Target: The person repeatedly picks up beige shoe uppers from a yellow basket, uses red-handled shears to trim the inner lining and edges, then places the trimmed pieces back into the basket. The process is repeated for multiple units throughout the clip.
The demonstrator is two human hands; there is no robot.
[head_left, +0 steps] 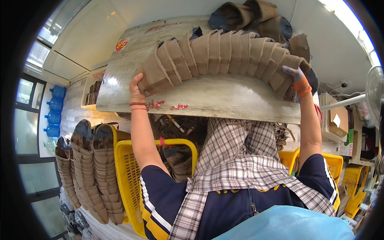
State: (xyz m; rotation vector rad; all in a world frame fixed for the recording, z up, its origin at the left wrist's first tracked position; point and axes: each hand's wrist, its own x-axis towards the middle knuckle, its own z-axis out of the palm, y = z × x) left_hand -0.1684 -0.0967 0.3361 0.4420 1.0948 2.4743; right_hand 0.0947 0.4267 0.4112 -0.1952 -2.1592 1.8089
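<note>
A long row of nested brown suede-like pieces (218, 52), which look like boot shafts with dark furry lining, arches across the wood-patterned table (208, 96). My left hand (138, 89), bare with red cords at the wrist, is closed on the row's left end, its thumb over the near edge. At the other end my right hand (299, 81), in a grey and orange glove, grips the last pieces. Some of its fingers are hidden behind them.
More brown lined pieces (232, 16) lie at the table's far edge. Yellow baskets (127, 172) stand on either side of my lap. Tall stacks of such pieces (86, 172) lean at the left, near blue water bottles (54, 117). A fan (375, 92) is at the right.
</note>
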